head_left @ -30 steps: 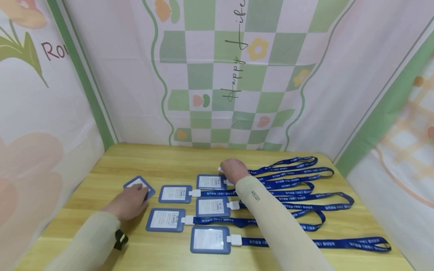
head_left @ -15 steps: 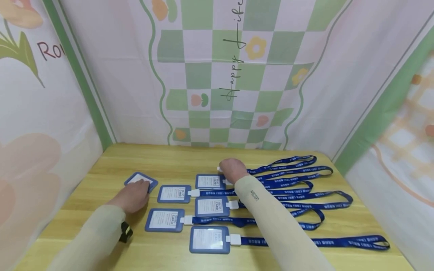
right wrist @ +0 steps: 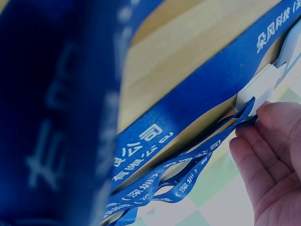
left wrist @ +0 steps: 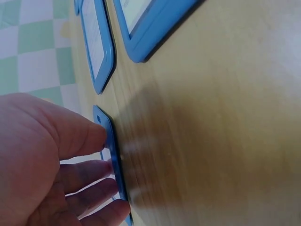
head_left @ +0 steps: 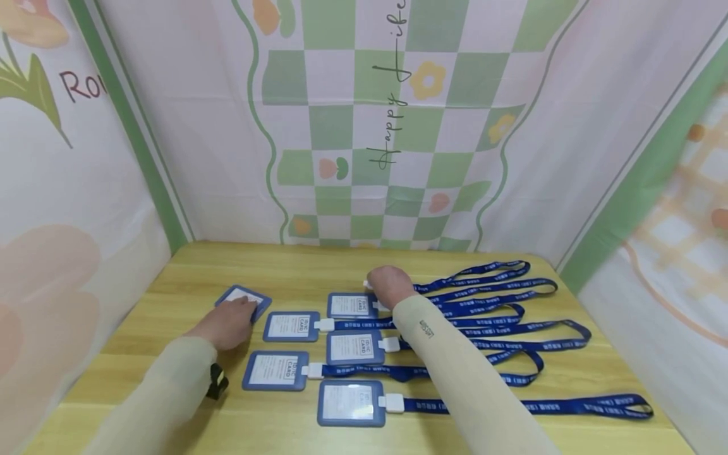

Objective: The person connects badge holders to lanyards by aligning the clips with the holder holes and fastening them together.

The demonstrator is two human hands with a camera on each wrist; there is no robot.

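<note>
My left hand (head_left: 227,321) holds a blue-framed ID card holder (head_left: 237,293) that lies aslant at the table's back left. In the left wrist view the thumb and fingertips are at the edge of this holder (left wrist: 111,134), and no lanyard shows on it. At the back middle, my right hand (head_left: 392,285) pinches the end of the rearmost blue lanyard (head_left: 506,274); a small white tip shows left of the knuckles. In the right wrist view its thumb and fingers grip the dark lanyard end (right wrist: 245,115), close beside a white clip (right wrist: 258,87) of another lanyard.
Several ID card holders on blue lanyards lie in two staggered columns, such as the left front holder (head_left: 276,370) and the right front holder (head_left: 351,403). Their straps stretch right across the wooden table (head_left: 142,379). A patterned curtain (head_left: 364,126) stands behind.
My left hand has slid the loose card holder a little right and away, turning it slightly. The right hand has stayed in place on the lanyard end.
</note>
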